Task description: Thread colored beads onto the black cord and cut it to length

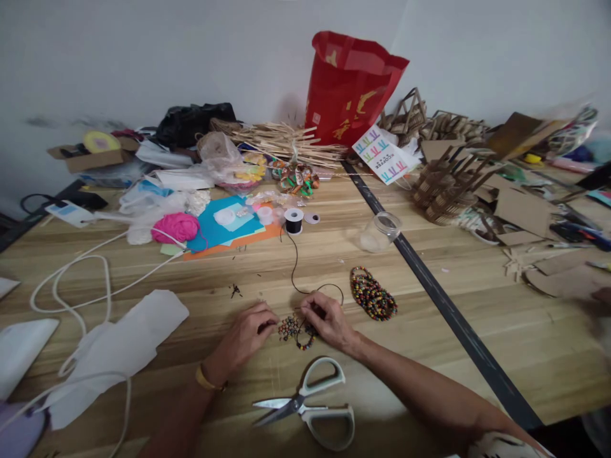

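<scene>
on the wooden table (429, 356), the person's left hand (248, 331) is at the left edge of a small group of loose beads (288, 327). its fingers are curled, with the thumb and forefinger tips close together; i cannot tell if a bead is between them. the right hand (331, 324) is at the right side of the same beads, also curled, and its fingertips pinch a thin black cord (294, 267). some strung beads (305, 343) lie in a small curve just below this hand, on the near side of the loose beads. the cord runs from the black spool (293, 221), which stands at the far side, and makes 1 loop beside the right hand.

1 pair of scissors (296, 403) lies near, with the blades apart and pointing left. to the right of the right hand there is a pile of beaded loops (373, 294) in many colours. farther is a clear jar (379, 232). on the far left, pink yarn (175, 228) is beside a blue sheet (203, 235). a red bag (353, 89) stands at the far side, near the wall.
</scene>
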Available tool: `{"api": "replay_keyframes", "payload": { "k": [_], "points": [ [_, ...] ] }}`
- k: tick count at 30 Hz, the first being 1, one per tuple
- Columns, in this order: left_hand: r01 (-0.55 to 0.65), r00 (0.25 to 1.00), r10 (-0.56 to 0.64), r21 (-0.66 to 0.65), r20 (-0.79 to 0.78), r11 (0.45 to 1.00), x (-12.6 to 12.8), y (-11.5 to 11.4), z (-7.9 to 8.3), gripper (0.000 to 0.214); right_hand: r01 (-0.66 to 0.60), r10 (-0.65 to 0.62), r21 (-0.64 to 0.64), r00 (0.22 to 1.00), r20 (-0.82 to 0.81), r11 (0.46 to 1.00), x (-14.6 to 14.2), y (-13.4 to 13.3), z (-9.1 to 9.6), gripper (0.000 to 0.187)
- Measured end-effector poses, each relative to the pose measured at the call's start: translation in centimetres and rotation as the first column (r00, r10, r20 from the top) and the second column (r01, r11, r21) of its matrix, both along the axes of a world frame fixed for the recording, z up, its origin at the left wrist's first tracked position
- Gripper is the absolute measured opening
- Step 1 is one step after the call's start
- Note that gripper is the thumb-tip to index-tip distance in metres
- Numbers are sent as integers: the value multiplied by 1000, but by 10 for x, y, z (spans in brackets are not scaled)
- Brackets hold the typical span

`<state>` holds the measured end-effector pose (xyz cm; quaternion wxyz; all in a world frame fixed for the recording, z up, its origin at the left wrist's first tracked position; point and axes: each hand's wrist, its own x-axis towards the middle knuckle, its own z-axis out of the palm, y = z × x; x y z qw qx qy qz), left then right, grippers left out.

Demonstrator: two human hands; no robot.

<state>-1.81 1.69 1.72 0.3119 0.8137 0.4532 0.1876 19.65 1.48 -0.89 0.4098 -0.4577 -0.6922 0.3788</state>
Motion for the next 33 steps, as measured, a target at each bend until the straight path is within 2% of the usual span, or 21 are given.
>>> {"api": "replay_keyframes", "payload": {
  "k": [11,19,24,33],
  "points": [
    [70,996,-72,43,43,997,3,-5,-5,17,-34,31,-48,998,-60,998,-2,0,-7,16],
    [70,995,-72,23,65,997,0,-1,-3,19,-78,76,61,997,26,995,0,2,-1,16],
    [57,995,-59,25,75,998,-2,-1,0,20,-85,83,76,996,37,993,1,1,3,16],
    [111,993,-112,39,25,993,0,-4,7,16,-73,70,81,997,38,994,0,1,1,14]
  ]
}}
